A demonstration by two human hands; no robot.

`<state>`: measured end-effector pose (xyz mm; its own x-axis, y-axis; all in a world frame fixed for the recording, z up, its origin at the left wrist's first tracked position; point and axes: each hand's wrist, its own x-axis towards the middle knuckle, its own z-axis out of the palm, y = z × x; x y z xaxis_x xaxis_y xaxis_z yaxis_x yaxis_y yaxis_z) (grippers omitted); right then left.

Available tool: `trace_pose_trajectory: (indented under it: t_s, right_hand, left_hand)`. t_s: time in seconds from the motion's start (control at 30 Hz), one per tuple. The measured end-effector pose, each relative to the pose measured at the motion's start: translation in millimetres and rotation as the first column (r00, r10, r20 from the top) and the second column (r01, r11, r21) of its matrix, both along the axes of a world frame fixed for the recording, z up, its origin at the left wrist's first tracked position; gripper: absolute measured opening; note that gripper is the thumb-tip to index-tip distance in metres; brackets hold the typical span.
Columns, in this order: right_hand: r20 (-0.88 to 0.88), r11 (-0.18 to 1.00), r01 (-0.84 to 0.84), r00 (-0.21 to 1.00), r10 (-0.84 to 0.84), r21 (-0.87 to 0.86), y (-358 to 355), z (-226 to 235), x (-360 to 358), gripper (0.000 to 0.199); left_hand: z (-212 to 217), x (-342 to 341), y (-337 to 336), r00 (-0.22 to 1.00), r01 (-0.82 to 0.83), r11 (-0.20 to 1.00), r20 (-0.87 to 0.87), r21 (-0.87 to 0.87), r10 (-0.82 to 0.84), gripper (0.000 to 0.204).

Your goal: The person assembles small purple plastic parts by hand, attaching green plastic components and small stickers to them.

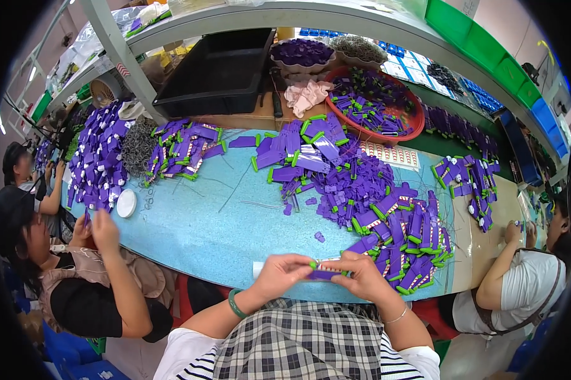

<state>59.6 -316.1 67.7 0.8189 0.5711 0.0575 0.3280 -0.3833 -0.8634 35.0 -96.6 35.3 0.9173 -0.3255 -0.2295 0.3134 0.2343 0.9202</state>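
Observation:
Between my two hands, near the front edge of the blue table, is a flat purple plastic piece (327, 275) with a green end and a striped strip along it. My left hand (285, 273) pinches its green end between thumb and fingers. The other end is gripped by my right hand (363, 277), with the fingers closed over it. A heap of similar purple pieces with green ends (412, 237) lies just right of my right hand. Beyond it spreads a pile of small loose purple parts (355, 183).
A red basin (409, 120) of purple and green pieces stands at the back, beside a black tray (216, 69). Striped stickers (393, 156) lie on a sheet. A white round lid (126, 203) sits at left. Co-workers (89, 278) sit on both sides; a shelf frame (298, 14) crosses overhead.

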Motion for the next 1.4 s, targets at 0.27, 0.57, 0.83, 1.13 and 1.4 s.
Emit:
trace_pose_trajectory:
  t_s: [0.27,0.57,0.83,1.13,1.4]
  right_hand:
    - [-0.503,0.861,0.345,0.855,-0.125,0.374,34,-17,-11,0.055]
    - [0.132,0.971,-0.122,0.987,0.096,0.204,34,24,24,0.018]
    - [0.564,0.926,0.22,0.826,-0.009,-0.307,33,9,55,0.017]
    - [0.676,0.759,0.3,0.697,0.239,-0.578,56,-24,47,0.005]
    - [-0.452,0.957,0.261,0.874,-0.177,0.13,30,-9,42,0.008]
  left_hand:
    - [14,13,-4,0.998,-0.022,0.992,0.05,-0.121,0.028,0.023]
    - [48,9,19,0.84,-0.103,0.911,0.526,0.399,-0.135,0.014]
    - [66,11,55,0.815,-0.334,0.825,0.58,0.456,0.009,0.008]
    - [49,10,64,0.678,-0.572,0.808,0.473,-0.142,0.563,0.013]
    - [21,7,29,0.917,-0.293,0.944,0.323,0.152,0.232,0.016]
